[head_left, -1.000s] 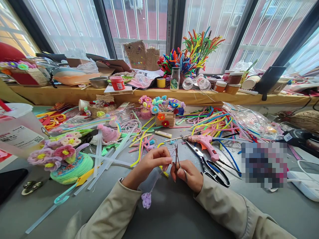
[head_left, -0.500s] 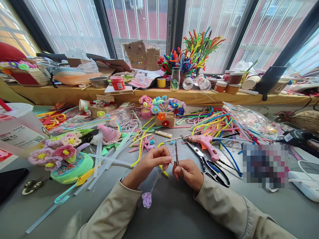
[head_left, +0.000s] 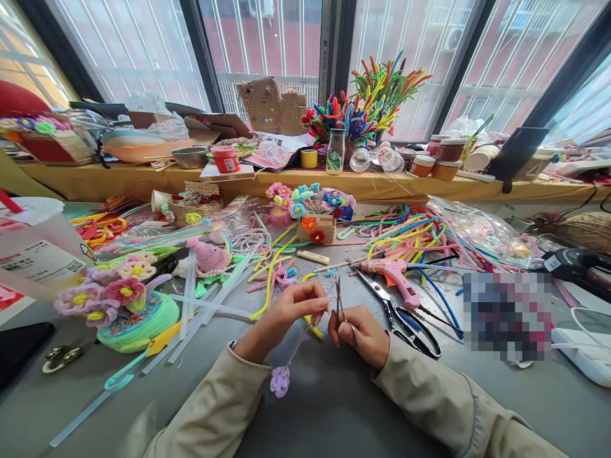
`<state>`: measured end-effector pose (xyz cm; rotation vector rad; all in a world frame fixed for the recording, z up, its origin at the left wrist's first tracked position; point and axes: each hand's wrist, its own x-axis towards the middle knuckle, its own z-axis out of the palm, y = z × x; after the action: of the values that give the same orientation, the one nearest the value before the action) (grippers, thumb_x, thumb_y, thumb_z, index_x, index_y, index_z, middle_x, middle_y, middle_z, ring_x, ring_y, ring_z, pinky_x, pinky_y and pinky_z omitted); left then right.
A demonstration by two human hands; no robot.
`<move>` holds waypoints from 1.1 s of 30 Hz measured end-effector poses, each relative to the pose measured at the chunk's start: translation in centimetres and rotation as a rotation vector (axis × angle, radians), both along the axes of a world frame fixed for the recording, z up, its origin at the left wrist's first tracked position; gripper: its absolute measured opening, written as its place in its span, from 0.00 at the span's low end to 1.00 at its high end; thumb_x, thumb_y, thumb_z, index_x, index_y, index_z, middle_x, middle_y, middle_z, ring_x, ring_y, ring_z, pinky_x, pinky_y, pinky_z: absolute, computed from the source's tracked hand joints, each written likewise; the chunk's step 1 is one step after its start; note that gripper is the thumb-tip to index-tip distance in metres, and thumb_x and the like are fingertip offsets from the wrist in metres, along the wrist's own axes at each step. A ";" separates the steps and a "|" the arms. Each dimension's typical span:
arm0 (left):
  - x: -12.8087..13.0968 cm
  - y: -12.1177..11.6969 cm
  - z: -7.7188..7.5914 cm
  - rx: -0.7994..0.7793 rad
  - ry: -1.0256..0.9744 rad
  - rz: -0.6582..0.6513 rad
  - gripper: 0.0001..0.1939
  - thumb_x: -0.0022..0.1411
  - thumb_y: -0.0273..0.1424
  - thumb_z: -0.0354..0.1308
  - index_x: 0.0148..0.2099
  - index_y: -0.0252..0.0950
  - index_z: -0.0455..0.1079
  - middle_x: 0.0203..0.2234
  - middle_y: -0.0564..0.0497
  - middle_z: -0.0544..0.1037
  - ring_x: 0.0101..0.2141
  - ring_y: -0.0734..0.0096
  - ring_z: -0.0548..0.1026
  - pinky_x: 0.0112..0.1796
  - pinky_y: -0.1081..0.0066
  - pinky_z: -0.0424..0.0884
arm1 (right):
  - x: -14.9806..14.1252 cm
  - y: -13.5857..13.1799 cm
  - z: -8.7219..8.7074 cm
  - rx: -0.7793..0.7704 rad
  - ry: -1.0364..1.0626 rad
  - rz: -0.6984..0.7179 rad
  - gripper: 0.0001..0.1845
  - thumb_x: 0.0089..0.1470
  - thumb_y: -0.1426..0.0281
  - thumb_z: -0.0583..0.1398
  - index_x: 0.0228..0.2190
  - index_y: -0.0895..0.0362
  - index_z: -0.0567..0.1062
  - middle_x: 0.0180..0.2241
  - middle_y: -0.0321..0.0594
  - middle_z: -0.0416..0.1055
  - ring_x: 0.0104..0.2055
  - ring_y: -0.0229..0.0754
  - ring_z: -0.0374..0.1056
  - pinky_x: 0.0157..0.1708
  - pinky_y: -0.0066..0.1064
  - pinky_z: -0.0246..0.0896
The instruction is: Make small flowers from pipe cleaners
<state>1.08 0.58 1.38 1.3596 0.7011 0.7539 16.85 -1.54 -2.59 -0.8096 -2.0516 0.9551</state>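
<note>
The left hand (head_left: pixel 298 305) is closing its thumb and fingertips in a tight pinch, apparently on the thin, wiry stem (head_left: pixel 296 348) of a purple flower (head_left: pixel 280 381). That flower, small and fuzzy with rounded, bunched petals, is dangling below the left hand, just beside the sleeve, in front of the smooth grey table (head_left: pixel 324 420). The right hand (head_left: pixel 365 334) is curling its fingers firmly around the handles of small scissors (head_left: pixel 339 304), whose slim metal blades are pointing upward near the left fingertips; how far the blades are parted, I cannot tell.

Beyond the right hand, large scissors (head_left: pixel 414 324) with glossy black loops are lying beside a pink plastic glue gun (head_left: pixel 410 296). Bendy, velvety pipe cleaners (head_left: pixel 420 229) are tangling in a heap behind them. To the left, translucent glue sticks (head_left: pixel 79 420) are lying near a round, ridged green base (head_left: pixel 138 327) that is bearing plush flowers (head_left: pixel 125 289).
</note>
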 end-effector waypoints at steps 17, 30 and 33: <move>0.0 0.1 -0.1 -0.001 -0.006 0.001 0.09 0.50 0.32 0.52 0.22 0.33 0.59 0.16 0.56 0.62 0.19 0.80 0.60 0.23 0.76 0.55 | 0.0 0.1 -0.1 0.010 -0.044 -0.077 0.29 0.50 0.53 0.42 0.10 0.60 0.61 0.11 0.33 0.57 0.15 0.29 0.53 0.18 0.21 0.49; -0.1 -0.1 0.0 -0.046 -0.045 -0.048 0.09 0.48 0.28 0.53 0.20 0.33 0.57 0.14 0.57 0.62 0.16 0.82 0.59 0.21 0.76 0.53 | 0.1 -0.1 0.3 -0.014 -0.056 0.011 0.32 0.47 0.48 0.39 0.12 0.60 0.62 0.13 0.35 0.57 0.17 0.31 0.53 0.19 0.24 0.48; -0.1 -0.1 0.1 -0.051 -0.057 -0.052 0.08 0.48 0.28 0.53 0.20 0.33 0.58 0.14 0.57 0.62 0.16 0.82 0.59 0.21 0.76 0.53 | 0.0 -0.1 0.3 -0.016 -0.072 -0.008 0.31 0.47 0.48 0.40 0.11 0.60 0.60 0.12 0.33 0.54 0.16 0.30 0.50 0.17 0.23 0.46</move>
<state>0.98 0.45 1.46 1.3000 0.6341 0.7262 16.88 -1.68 -2.29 -0.8707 -2.1030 0.9518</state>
